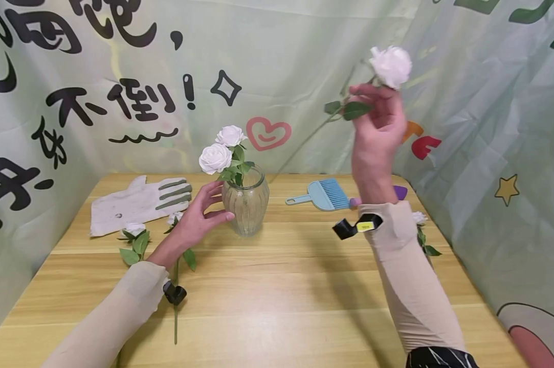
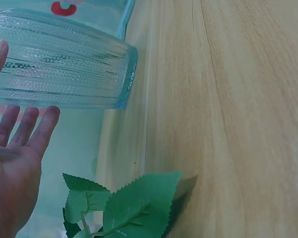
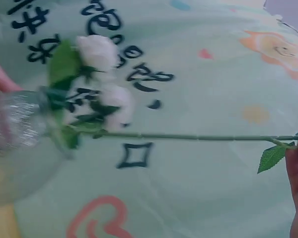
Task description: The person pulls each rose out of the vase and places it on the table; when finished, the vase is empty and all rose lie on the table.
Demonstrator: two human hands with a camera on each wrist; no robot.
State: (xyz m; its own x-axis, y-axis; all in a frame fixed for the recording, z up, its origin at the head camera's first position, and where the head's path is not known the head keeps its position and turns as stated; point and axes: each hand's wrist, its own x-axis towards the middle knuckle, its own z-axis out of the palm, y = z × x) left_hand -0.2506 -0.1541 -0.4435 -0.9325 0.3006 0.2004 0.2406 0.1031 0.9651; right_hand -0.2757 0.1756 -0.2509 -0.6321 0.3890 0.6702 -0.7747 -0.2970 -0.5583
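A ribbed glass vase (image 1: 246,204) holding two white roses (image 1: 215,158) stands upright on the table. My left hand (image 1: 203,214) is at the vase's left side, fingers spread and relaxed; the left wrist view shows the fingertips at the glass (image 2: 64,64). High at the right, my right hand (image 1: 378,133) pinches a white rose (image 1: 391,66) just below its bloom. Its long stem (image 3: 188,137) slants down to the left, the lower end near the vase's mouth; whether it is inside, I cannot tell.
A white glove with grey-green finger stripes (image 1: 129,204) lies at the back left. Roses with green leaves (image 1: 140,243) lie beside and beneath my left forearm. A blue dustpan and brush (image 1: 327,194) lies at the back right, and another rose (image 1: 419,219) beyond my right forearm.
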